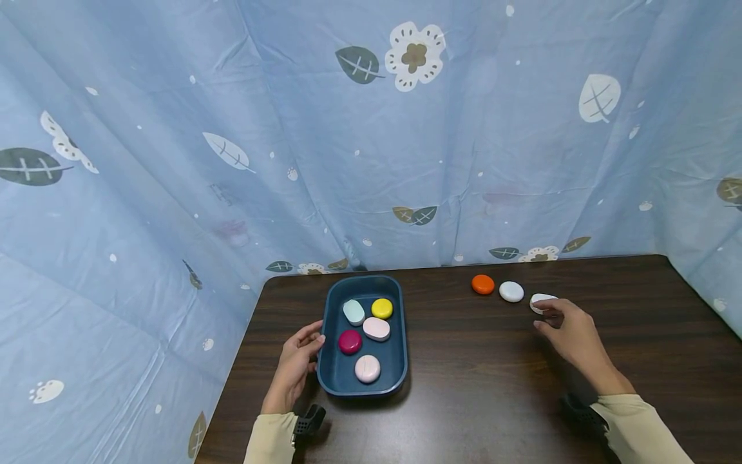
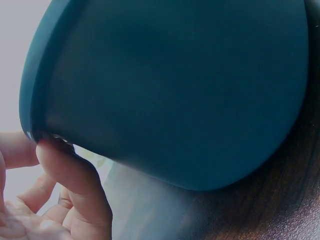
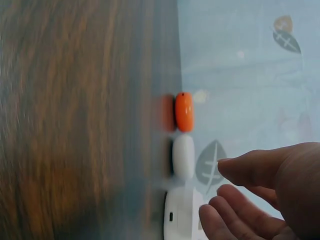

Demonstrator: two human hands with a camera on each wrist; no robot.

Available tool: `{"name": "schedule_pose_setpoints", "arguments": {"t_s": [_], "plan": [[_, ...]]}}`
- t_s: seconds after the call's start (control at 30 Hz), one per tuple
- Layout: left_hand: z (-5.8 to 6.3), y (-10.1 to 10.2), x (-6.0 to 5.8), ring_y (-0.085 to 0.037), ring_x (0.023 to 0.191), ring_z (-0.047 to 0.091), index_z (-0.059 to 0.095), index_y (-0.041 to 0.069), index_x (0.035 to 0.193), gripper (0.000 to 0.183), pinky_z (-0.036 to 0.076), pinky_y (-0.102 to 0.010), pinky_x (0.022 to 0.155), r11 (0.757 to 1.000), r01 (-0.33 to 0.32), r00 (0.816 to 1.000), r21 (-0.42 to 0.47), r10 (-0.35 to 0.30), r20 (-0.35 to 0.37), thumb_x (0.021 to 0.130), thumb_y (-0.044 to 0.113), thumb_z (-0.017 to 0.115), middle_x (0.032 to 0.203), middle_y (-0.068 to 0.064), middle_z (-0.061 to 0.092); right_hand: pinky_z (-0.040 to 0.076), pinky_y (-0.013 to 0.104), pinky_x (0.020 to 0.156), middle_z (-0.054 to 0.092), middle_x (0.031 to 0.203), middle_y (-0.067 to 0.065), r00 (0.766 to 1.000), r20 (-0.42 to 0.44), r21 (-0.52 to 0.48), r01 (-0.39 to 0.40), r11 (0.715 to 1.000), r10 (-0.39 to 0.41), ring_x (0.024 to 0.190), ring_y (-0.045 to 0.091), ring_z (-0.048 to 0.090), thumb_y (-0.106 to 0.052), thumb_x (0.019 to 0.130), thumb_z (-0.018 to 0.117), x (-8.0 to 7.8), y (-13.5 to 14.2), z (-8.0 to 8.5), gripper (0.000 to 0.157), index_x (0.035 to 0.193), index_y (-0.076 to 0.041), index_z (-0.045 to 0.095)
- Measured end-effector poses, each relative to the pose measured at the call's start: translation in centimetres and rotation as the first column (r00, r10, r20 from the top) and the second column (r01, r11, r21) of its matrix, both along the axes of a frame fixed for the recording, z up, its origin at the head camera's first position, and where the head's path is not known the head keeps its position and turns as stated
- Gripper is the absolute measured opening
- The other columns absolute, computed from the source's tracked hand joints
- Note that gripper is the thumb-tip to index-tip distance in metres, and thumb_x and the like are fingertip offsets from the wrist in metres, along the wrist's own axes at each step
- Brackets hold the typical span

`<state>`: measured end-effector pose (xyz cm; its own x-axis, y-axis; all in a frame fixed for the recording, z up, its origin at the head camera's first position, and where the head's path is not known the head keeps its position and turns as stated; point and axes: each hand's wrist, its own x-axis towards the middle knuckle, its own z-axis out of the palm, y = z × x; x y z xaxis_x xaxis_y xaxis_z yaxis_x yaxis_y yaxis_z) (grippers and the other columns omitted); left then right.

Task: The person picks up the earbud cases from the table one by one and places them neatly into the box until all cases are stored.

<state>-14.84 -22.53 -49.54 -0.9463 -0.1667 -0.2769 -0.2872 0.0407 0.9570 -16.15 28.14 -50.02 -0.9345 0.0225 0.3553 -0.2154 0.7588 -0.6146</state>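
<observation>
My left hand (image 1: 295, 368) pinches the left rim of a dark blue tray (image 1: 396, 361) between thumb and fingers; the left wrist view shows this grip at the tray's edge. Inside the tray lie several small rounded cases: a pale mint case (image 1: 354, 312), a yellow case (image 1: 382, 309), a pale pink oval case (image 1: 376, 328), a crimson case (image 1: 350, 342) and a pale pink round case (image 1: 368, 369). Over the right side of the table, my right hand (image 1: 574, 335) has thumb and fingers apart, fingertips right at a white earbud case (image 3: 177, 217) with a dark slot.
Left of that case, a round white case (image 1: 511, 292) and an orange case (image 1: 483, 284) lie in a row near the back edge of the dark wooden table (image 1: 464, 399). A blue patterned curtain (image 1: 324, 142) hangs behind the table and along its left side.
</observation>
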Motion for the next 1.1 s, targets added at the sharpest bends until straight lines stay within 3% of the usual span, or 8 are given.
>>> {"name": "schedule_pose_setpoints", "arguments": {"t_s": [0.13,0.33,0.43,0.57,0.63,0.73,0.83,1.1], "plan": [[0.0,0.0,0.0,-0.023,0.096,0.060,0.059,0.004,0.148,0.042,0.052,-0.029,0.066,1.000,0.003,1.000,-0.002,-0.003,0.001,0.107,0.012,0.061,0.109,-0.009,0.059,0.058,0.033,0.067,0.066,0.113,0.032,1.000,-0.019,0.000,0.018,1.000,-0.018,0.093,0.048,0.070,0.013,0.081,0.081,-0.3,0.9,-0.1,0.039,0.118,0.010,0.070],[0.0,-0.1,0.0,-0.023,0.098,0.060,0.058,0.005,0.149,0.043,0.053,-0.030,0.068,1.000,0.004,1.000,-0.004,-0.004,0.005,0.107,0.015,0.061,0.111,-0.009,0.059,0.059,0.053,0.071,0.060,0.115,0.037,0.998,-0.002,-0.006,0.058,0.998,-0.059,0.091,0.051,0.069,0.014,0.082,0.079,-0.8,1.6,-0.1,0.040,0.120,0.013,0.067],[0.0,0.0,0.1,-0.023,0.098,0.060,0.058,0.005,0.148,0.042,0.053,-0.030,0.068,1.000,0.002,1.000,-0.003,-0.002,0.008,0.107,0.014,0.061,0.110,-0.008,0.059,0.060,0.034,0.067,0.059,0.116,0.039,0.997,0.005,-0.006,0.073,0.997,-0.073,0.091,0.051,0.068,0.013,0.082,0.080,-1.1,2.1,-0.2,0.041,0.120,0.014,0.066],[-0.1,0.0,0.0,-0.022,0.096,0.061,0.059,0.004,0.148,0.042,0.054,-0.030,0.068,1.000,-0.001,1.000,0.002,0.001,0.004,0.107,0.012,0.061,0.109,-0.008,0.059,0.048,0.010,0.063,0.058,0.116,0.039,0.997,0.006,-0.004,0.082,0.997,-0.082,0.093,0.052,0.067,0.014,0.081,0.080,-1.6,2.5,-0.5,0.042,0.121,0.015,0.065],[-0.1,0.0,0.0,-0.022,0.096,0.061,0.059,0.004,0.147,0.041,0.054,-0.030,0.068,1.000,0.000,1.000,0.003,0.000,0.001,0.106,0.012,0.061,0.108,-0.008,0.059,0.054,0.016,0.065,0.057,0.116,0.039,0.996,0.009,-0.002,0.084,0.996,-0.084,0.096,0.053,0.066,0.014,0.081,0.080,-1.7,2.7,-0.6,0.043,0.121,0.016,0.064],[-0.2,0.0,0.0,-0.022,0.094,0.061,0.060,0.004,0.147,0.041,0.054,-0.030,0.067,1.000,0.000,1.000,0.006,0.000,-0.002,0.106,0.011,0.061,0.108,-0.008,0.059,0.060,0.038,0.071,0.055,0.117,0.039,0.996,0.015,0.011,0.091,0.996,-0.091,0.098,0.053,0.064,0.014,0.081,0.080,-2.0,2.9,-0.8,0.044,0.121,0.017,0.063],[-0.2,0.0,0.0,-0.021,0.093,0.061,0.060,0.003,0.146,0.041,0.053,-0.029,0.065,1.000,0.000,1.000,0.011,0.000,-0.005,0.106,0.010,0.061,0.108,-0.009,0.059,0.058,0.052,0.077,0.053,0.119,0.039,0.995,0.032,0.017,0.094,0.995,-0.095,0.100,0.054,0.062,0.013,0.081,0.080,-2.3,3.0,-0.9,0.046,0.123,0.017,0.062],[-0.1,0.0,0.1,-0.022,0.094,0.061,0.059,0.004,0.148,0.042,0.054,-0.030,0.067,1.000,0.007,1.000,0.009,-0.007,-0.008,0.107,0.012,0.061,0.108,-0.008,0.059,0.047,0.071,0.088,0.050,0.127,0.042,0.993,0.072,0.051,0.085,0.995,-0.089,0.109,0.058,0.055,0.009,0.083,0.079,-2.8,3.4,-1.5,0.048,0.127,0.016,0.060]]}}
